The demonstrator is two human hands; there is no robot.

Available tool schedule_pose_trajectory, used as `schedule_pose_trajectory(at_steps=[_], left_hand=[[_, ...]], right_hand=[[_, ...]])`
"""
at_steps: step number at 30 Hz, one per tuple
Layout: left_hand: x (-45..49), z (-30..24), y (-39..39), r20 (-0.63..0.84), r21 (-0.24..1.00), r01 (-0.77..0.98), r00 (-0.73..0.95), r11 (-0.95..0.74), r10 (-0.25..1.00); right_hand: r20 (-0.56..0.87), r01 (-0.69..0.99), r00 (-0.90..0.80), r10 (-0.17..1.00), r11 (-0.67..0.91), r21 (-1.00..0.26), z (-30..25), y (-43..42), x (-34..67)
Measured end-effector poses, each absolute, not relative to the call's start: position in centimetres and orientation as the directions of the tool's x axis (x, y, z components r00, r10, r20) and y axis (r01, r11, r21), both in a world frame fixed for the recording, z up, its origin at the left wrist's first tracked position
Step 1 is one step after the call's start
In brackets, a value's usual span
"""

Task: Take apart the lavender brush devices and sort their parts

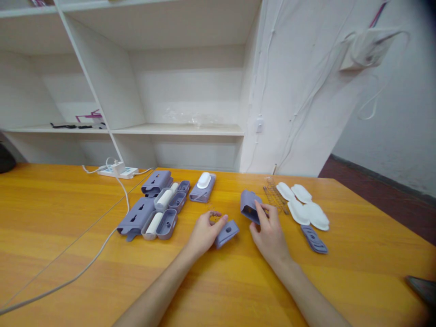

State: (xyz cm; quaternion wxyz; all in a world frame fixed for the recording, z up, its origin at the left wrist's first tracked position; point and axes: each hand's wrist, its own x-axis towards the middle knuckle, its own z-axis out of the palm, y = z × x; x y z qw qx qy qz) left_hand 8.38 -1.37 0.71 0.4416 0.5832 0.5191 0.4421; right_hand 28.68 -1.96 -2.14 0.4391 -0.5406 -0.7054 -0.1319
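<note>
The housing [248, 198] and the plate [225, 237] are greyish lavender; the slotted piece [314, 239] is a darker greyish purple. The rounded pads [299, 211] and the rollers [165, 200] are white. The bench [238, 290] is orange-yellow with streaky wood grain, the shelving [177, 130] white, the floor [357, 181] reddish brown.

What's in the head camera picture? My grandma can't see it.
A person's left hand holds a flat purple plastic piece and the right hand a hollow purple plastic case at an orange-brown wooden table. White rounded pads lie to the right.
</note>
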Motion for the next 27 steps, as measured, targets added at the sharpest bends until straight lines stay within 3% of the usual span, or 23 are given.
schedule_pose_trajectory(at_steps=[4, 6, 11, 14, 17, 21, 27], left_hand=[[8.1, 1.0, -1.4, -0.107, 0.953, 0.293, 0.109, 0.071, 0.988], [7.9, 1.0, -1.4, -0.097, 0.933, 0.353, 0.071, 0.066, 0.993], [7.3, 0.8, -1.2, 0.237, 0.8, 0.586, -0.109, -0.13, 0.965], [7.3, 1.5, -1.6, 0.354, 0.785, 0.589, -0.168, -0.195, 0.92], [8.0, 3.1, -2.7, 0.368, 0.858, 0.441, -0.171, -0.263, 0.914], [9.7, 5.6, -4.5, 0.214, 0.974, 0.096, -0.083, -0.206, 0.973], [10.9, 7.5, -6.4, -0.109, 0.966, -0.225, 0.091, 0.127, 0.99]], right_hand=[[0.789, 0.854, 0.019, 0.614, 0.401, -0.332, -1.8, -2.2, 28.8], [0.814, 0.84, 0.023, 0.58, 0.431, -0.33, -1.4, -2.4, 28.6], [0.861, 0.807, -0.069, 0.504, 0.535, -0.249, -0.6, -3.4, 28.0], [0.876, 0.793, -0.16, 0.456, 0.588, -0.161, -0.4, -3.9, 27.8], [0.87, 0.751, -0.311, 0.384, 0.66, -0.023, -0.1, -4.4, 27.5], [0.815, 0.62, -0.503, 0.287, 0.777, 0.109, 0.7, -5.4, 26.2], [0.858, 0.428, -0.471, 0.203, 0.904, 0.021, 0.9, -6.7, 24.4]])
